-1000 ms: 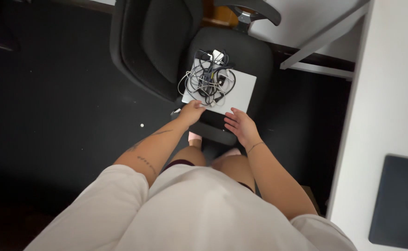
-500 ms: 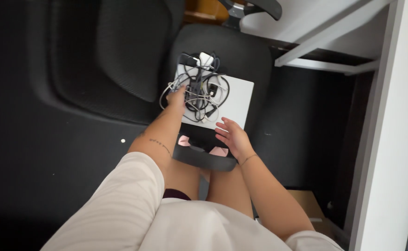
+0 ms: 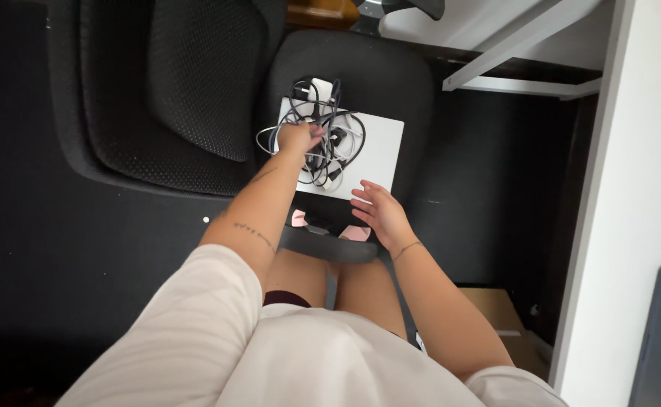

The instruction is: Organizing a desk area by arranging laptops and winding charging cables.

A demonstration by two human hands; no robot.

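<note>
Left hand (image 3: pixel 298 139) fingers closed on the tangled cables (image 3: pixel 323 143), piled on a white flat device (image 3: pixel 372 154) on the black chair seat (image 3: pixel 390 83). Right hand (image 3: pixel 379 215) open, fingers spread at the device's near edge.

There are two bare hands: one left hand (image 3: pixel 298 139) and one right hand (image 3: pixel 379 215). There is one flat white rectangular board (image 3: pixel 375 154), and on it one tangled bundle of black and grey cables (image 3: pixel 330 147); how many single cables are in the bundle, I cannot tell. At the far edge of the board there is one small white charger block (image 3: pixel 321 88). Under the board there is one black padded office chair (image 3: pixel 195 90). Right of the board stands one white desk (image 3: pixel 639 188).
</note>
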